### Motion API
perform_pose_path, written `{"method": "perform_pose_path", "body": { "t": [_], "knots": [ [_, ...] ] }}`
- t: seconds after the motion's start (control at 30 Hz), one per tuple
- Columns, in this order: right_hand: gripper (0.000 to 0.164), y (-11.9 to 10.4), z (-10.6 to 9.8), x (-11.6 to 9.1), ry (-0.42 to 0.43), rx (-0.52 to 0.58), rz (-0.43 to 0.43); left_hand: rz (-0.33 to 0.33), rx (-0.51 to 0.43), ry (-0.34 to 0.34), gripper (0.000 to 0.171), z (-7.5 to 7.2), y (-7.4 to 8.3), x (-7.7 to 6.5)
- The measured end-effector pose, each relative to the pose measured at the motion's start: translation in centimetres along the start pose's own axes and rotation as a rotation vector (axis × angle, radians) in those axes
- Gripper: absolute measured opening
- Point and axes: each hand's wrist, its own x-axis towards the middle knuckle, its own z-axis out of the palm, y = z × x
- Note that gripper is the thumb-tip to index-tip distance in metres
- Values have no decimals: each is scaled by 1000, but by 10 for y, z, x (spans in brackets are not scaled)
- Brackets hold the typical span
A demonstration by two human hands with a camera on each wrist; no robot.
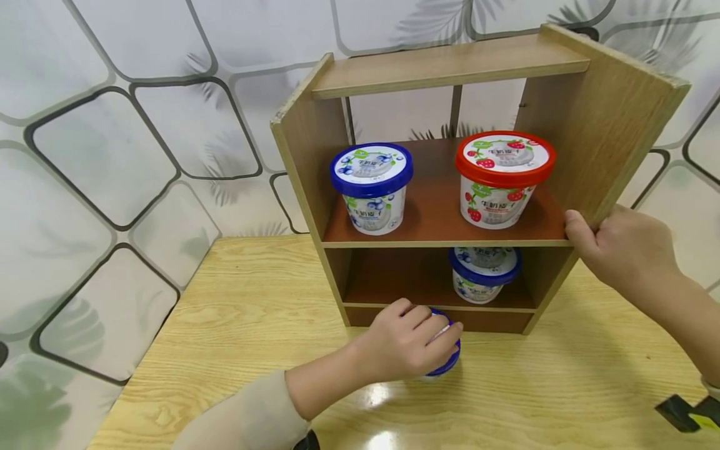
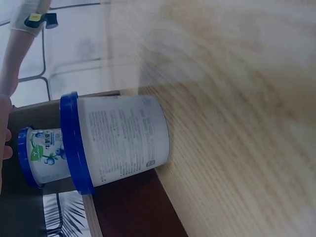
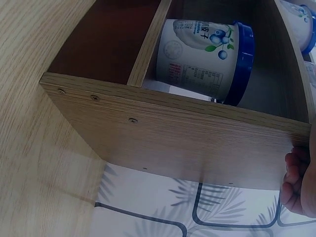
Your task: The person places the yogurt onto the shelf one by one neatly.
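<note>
In the head view my left hand (image 1: 413,340) is over a blue-lidded tub (image 1: 452,362) with fingers bent loosely across its lid. The left wrist view shows this tub (image 2: 123,140) standing upright on the table, with no left-hand finger wrapped round its side. My right hand (image 1: 630,247) grips the right side panel of a wooden shelf (image 1: 439,244), thumb on the front edge. Its fingers (image 3: 295,175) curl against the panel's outer face in the right wrist view. Another blue-lidded tub (image 1: 478,287) sits at the right of the lower compartment.
On the upper level stand a blue-lidded blueberry tub (image 1: 371,190) at left and a red-lidded strawberry tub (image 1: 497,187) at right. The light wooden table (image 1: 253,300) carries the shelf. Behind it is a patterned wall (image 1: 169,137).
</note>
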Motion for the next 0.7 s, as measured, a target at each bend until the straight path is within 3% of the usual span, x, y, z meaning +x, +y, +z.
{"method": "perform_pose_path", "body": {
  "t": [0.2, 0.4, 0.7],
  "knots": [
    [52, 0, 1, 0, -9, -1, 7, -23, -41, -18, 22, -12, 4, -5],
    [52, 1, 0, 0, -5, -3, 1, 23, -41, 26, 22, -18, -3, -9],
    [50, 2, 1, 1, -9, 0, 11, 198, -102, 113, 13, -29, -27, -22]
  ]
}}
